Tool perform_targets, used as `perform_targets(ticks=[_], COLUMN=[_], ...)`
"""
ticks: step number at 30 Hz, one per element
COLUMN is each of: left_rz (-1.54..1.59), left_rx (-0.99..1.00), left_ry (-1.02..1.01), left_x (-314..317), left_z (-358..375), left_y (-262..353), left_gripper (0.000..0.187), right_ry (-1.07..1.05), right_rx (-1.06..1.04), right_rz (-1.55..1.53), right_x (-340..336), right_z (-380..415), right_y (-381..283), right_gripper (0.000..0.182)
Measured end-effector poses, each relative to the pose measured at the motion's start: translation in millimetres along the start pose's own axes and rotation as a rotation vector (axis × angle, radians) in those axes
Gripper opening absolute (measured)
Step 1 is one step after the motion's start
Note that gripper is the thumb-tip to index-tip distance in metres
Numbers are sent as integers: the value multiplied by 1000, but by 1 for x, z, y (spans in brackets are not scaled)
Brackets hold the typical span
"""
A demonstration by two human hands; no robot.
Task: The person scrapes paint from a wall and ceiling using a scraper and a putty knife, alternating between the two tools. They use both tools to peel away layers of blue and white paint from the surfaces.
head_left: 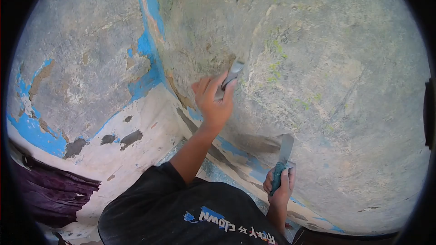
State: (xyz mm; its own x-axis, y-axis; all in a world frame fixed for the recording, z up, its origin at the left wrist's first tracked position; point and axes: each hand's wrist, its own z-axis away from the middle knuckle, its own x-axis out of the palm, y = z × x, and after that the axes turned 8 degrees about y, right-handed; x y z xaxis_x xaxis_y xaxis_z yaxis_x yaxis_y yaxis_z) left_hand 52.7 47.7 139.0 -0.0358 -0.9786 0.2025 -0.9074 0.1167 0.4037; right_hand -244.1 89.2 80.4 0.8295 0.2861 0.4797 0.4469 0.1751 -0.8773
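My left hand point(214, 102) reaches up against the rough grey wall point(345, 54). Its fingers are closed around a grey hand tool point(235, 69), whose pale, narrow end sticks out above the thumb. The rest of that tool is partly hidden by the fingers and blurred. Lower and to the right, my right hand point(281, 181) grips a putty knife point(287, 146) by its dark green handle. The metal blade points upward, close in front of the wall, with a dark shadow to its left.
Blue paint remnants point(152, 63) run down the inner corner where a second grey wall point(81, 22) meets this one. Below is a whitish band point(145, 118) with dark bare patches. A dark purple cloth point(50, 190) hangs at the lower left. Green specks point(276, 68) mark the wall.
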Motion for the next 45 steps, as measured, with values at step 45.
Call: perform_targets(ticks=[45], left_rz=[103], left_rx=[20], left_ry=[-3], left_x=[-4], left_z=[6], left_y=[0], left_gripper=[32], right_ry=[96], right_rx=[42], right_rz=[2], right_x=[5], right_z=[23], right_y=[24], right_gripper=[15])
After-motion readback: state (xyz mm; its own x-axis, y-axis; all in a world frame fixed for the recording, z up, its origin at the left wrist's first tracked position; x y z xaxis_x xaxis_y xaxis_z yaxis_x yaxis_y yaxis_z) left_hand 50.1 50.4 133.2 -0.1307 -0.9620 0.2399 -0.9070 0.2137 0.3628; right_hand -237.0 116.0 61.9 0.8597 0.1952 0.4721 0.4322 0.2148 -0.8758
